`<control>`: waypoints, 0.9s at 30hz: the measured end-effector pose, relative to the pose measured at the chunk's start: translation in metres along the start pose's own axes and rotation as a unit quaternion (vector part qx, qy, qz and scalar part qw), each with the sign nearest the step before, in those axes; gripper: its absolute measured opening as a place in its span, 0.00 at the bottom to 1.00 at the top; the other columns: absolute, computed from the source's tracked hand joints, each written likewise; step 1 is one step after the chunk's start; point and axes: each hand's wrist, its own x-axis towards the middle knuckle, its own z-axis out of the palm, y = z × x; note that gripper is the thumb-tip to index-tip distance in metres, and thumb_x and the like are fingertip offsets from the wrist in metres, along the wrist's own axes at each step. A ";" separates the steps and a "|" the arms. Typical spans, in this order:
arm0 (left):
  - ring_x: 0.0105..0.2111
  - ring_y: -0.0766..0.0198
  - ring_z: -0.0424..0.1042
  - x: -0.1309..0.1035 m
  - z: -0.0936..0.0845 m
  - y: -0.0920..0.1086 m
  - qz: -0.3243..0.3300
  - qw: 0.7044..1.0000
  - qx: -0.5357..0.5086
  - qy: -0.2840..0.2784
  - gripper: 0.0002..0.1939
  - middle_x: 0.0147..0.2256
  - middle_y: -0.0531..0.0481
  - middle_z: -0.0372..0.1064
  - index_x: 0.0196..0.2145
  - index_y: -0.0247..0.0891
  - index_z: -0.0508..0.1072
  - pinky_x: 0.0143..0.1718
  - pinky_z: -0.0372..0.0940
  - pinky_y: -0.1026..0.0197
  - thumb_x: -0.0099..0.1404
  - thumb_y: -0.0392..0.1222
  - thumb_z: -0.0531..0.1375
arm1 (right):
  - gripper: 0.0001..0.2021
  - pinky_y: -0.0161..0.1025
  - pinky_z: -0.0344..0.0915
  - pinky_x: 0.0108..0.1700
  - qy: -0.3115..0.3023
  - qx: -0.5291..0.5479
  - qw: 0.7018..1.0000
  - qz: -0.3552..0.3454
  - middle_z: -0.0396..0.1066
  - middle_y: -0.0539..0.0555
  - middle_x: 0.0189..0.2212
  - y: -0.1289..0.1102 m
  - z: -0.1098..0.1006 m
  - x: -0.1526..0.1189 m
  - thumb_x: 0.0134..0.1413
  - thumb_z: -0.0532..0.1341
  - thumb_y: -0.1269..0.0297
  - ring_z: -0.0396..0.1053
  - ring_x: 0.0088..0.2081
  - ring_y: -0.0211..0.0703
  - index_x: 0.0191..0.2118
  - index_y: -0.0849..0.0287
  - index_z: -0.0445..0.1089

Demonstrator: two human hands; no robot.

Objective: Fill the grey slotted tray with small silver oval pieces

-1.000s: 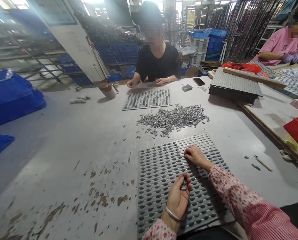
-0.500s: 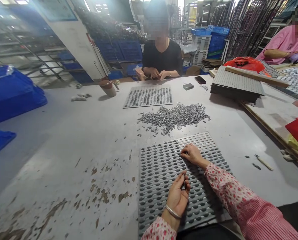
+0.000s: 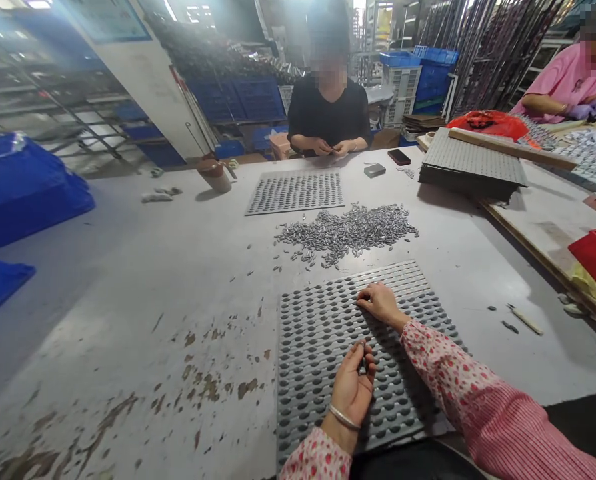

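A grey slotted board point(image 3: 308, 360) lies before me, most of its rows filled with dark oval pieces; the rows at its upper right look bare. My right hand point(image 3: 379, 303) rests on the board's upper part, fingertips pinched together at a row; what they hold is hidden. Lower down, my left hand point(image 3: 354, 387) is palm up over the board, thumb and forefinger closed on a small dark piece. A heap of small grey oval pieces point(image 3: 348, 233) lies just beyond the board.
Across the table point(image 3: 128, 267) sits a person in black behind a second board point(image 3: 295, 192). A mug point(image 3: 215, 175), a phone point(image 3: 399, 157) and a stack of boards point(image 3: 473, 163) stand further back. A tool point(image 3: 525, 320) lies right. Another person works at far right.
My right hand has shifted slightly left and up along the board. My left hand has moved a little left, still pinching. The person opposite has moved slightly right.
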 end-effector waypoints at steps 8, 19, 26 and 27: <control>0.22 0.74 0.66 0.009 0.002 0.009 0.038 0.999 0.010 -0.007 0.02 0.28 0.49 0.68 0.31 0.32 0.71 0.21 0.64 0.72 0.57 0.30 0.60 | 0.08 0.37 0.58 0.42 0.025 0.125 0.992 -0.011 0.72 0.53 0.33 -0.006 -0.015 -0.007 0.53 0.59 0.60 0.64 0.38 0.42 0.33 0.57 0.74; 0.16 0.77 0.59 0.002 0.025 0.013 0.025 0.997 0.058 -0.035 0.07 0.22 0.55 0.62 0.28 0.32 0.68 0.14 0.57 0.75 0.55 0.37 0.63 | 0.12 0.31 0.60 0.29 -0.140 0.451 0.880 -0.056 0.68 0.49 0.25 -0.011 -0.048 -0.061 0.46 0.63 0.57 0.63 0.26 0.33 0.31 0.63 0.70; 0.18 0.74 0.64 0.000 0.030 0.013 0.039 0.998 0.044 -0.031 0.04 0.23 0.52 0.66 0.32 0.31 0.69 0.16 0.60 0.73 0.59 0.35 0.59 | 0.10 0.31 0.61 0.28 -0.126 0.394 0.908 -0.063 0.70 0.50 0.26 -0.001 -0.047 -0.046 0.48 0.61 0.59 0.64 0.26 0.35 0.31 0.61 0.71; 0.22 0.71 0.68 -0.001 0.031 0.014 0.039 0.998 0.033 -0.032 0.04 0.26 0.48 0.69 0.34 0.30 0.70 0.19 0.63 0.71 0.60 0.33 0.57 | 0.09 0.32 0.61 0.29 -0.094 0.380 0.919 -0.043 0.70 0.50 0.26 0.003 -0.043 -0.041 0.48 0.61 0.60 0.64 0.26 0.35 0.30 0.61 0.71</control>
